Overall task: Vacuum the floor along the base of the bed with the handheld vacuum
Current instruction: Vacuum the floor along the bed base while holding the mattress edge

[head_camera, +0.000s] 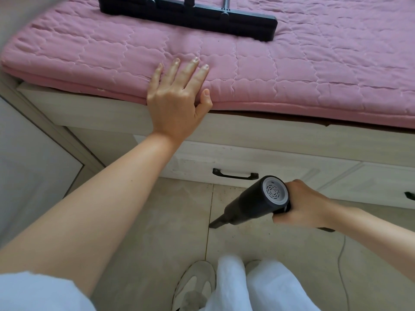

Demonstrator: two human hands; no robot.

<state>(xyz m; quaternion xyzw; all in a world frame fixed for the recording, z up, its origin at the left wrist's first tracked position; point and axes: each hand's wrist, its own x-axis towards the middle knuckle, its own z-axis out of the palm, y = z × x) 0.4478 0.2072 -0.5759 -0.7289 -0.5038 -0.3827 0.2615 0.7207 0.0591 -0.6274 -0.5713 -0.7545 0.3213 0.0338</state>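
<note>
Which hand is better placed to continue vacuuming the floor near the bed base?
The right hand: it grips the black handheld vacuum, nozzle at the tiled floor. The left hand rests on the pink quilted mattress.

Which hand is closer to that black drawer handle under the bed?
Right. The right hand, gripping the handheld vacuum, sits just right of and slightly below the drawer handle. The left hand rests well above it on the pink mattress pad.

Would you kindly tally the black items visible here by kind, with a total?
Handheld vacuum, gripped by the right hand: 1
Mop-like head lying on the pink mattress pad: 1
Drawer handles: 2, one whole, one cut off at the right edge
Total: 4
</note>
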